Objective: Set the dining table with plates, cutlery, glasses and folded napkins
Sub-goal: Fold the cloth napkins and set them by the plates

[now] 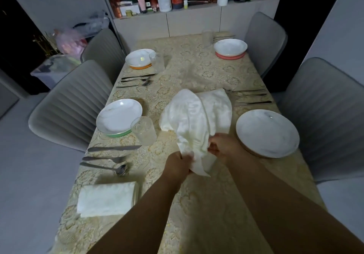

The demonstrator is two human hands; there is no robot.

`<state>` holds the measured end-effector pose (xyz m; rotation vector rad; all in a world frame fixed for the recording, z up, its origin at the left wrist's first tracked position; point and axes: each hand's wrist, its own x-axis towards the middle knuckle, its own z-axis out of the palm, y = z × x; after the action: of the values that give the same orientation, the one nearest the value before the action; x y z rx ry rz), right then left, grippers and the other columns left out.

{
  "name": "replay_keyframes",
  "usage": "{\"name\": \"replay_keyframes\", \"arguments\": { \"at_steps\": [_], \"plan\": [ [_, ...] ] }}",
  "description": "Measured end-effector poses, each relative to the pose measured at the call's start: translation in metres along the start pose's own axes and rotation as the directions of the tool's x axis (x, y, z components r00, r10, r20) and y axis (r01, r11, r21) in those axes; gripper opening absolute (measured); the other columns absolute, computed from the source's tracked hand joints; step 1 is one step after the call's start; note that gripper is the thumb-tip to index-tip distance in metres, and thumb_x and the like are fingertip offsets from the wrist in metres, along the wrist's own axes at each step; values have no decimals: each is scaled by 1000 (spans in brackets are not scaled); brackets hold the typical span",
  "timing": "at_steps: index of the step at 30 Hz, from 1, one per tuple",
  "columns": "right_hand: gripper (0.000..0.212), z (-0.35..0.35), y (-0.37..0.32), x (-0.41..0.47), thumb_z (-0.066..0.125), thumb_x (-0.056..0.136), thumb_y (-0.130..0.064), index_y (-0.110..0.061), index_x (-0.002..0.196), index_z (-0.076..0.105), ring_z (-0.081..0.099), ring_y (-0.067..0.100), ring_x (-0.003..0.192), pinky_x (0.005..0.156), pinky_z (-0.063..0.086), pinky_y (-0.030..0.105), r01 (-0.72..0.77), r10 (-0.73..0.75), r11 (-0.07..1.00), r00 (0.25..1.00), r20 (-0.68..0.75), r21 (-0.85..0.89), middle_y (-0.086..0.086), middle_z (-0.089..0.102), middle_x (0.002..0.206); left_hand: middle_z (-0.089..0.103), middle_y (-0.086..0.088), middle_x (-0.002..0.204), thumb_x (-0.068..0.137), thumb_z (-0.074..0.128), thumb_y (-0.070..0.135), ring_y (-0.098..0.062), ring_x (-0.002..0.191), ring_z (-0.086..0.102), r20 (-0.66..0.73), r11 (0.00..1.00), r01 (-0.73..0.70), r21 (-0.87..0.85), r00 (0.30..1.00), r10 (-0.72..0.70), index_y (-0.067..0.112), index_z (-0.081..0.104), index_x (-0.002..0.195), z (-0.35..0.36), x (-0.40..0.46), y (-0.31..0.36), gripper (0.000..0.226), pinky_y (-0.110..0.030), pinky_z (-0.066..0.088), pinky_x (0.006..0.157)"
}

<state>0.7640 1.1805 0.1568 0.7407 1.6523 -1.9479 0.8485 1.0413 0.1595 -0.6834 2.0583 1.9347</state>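
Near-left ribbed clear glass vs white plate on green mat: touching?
Cannot tell. In the head view the ribbed clear glass overlaps the rim of the white plate on the green mat; no gap or contact shows plainly.

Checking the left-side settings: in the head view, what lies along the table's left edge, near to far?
Folded napkin → spoon → fork → knife → green-rimmed plate → second cutlery set → orange-rimmed plate.

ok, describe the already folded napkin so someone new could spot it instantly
Start at the table's near left corner. The folded napkin lies flat there, just nearer than the knife, fork and spoon. It's a neat white rectangle nobody's touching; the other white cloth is loose, in both hands.
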Motion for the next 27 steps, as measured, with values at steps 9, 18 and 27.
{"name": "replay_keyframes", "arguments": {
  "at_steps": [9,18,27],
  "plan": [
    [22,-41,54,-48,48,91,-3,-6,74,61,58,24,68,68,50,35,149,-150,988,988,-29,-32,8,60,70,72,-19,93,95,58,14,-28,82,72,88,998,-2,-59,996,7,-4,67,99,19,-50,-34,20,-38,59,70],
    [42,-23,104,-61,45,96,-42,-8,119,51,58,28,103,89,51,42,-295,217,842,952,216,453,12,58,119,67,-22,101,94,56,13,-29,92,64,69,846,-29,-533,995,77,-5,67,98,12,-78,-17,21,-46,51,92],
    [12,-65,66,-78,55,93,-20,-27,102,59,61,17,93,83,50,28,510,-240,548,855,-460,663,-5,60,104,60,-1,66,80,66,5,-18,59,56,-48,660,-319,680,879,474,23,52,110,-58,-73,-44,38,-31,45,54]
  ]
}}
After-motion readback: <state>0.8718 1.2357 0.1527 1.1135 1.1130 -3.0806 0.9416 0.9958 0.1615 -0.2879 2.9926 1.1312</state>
